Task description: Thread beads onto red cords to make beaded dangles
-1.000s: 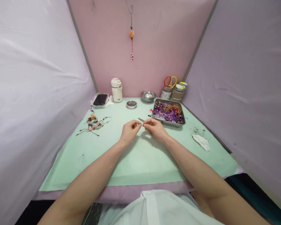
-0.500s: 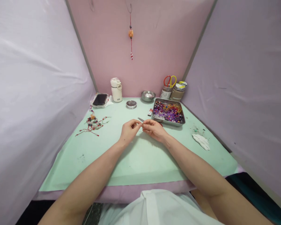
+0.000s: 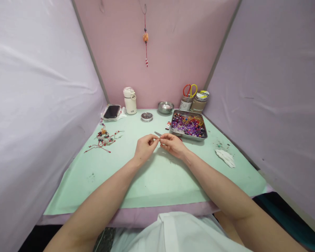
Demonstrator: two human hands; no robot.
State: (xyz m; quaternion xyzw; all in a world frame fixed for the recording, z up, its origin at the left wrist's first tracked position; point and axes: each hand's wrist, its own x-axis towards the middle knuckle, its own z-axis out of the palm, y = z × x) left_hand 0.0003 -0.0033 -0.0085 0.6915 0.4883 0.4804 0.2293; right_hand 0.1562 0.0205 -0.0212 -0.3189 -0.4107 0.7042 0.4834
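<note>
Over the middle of the green tabletop, my left hand (image 3: 146, 147) and my right hand (image 3: 172, 144) meet fingertip to fingertip. Both are closed in a pinch, thumb against forefinger. What they pinch is too small to make out. Just behind the fingers lie scissors (image 3: 157, 133), their blade tips pointing left and the rest mostly covered by my right hand. A metal tray (image 3: 187, 137) of purple and dark beads (image 3: 189, 126) stands beyond my right hand. Off to the left lies a heap of beaded red cords (image 3: 105, 137).
Along the back stand a white bottle (image 3: 130, 101), a round dish of small beads (image 3: 147, 116), a metal bowl (image 3: 165, 107), a can with red- and yellow-handled scissors (image 3: 190, 91) and a jar (image 3: 200, 102). A phone (image 3: 112, 112) lies at left, a white cloth (image 3: 225, 158) at right. A beaded cord (image 3: 145, 37) hangs on the wall.
Both hands keep the same pinch, fingertips together, with only a very slight shift. The thin pale line below the fingertips no longer shows clearly. Nothing else has moved on the table.
</note>
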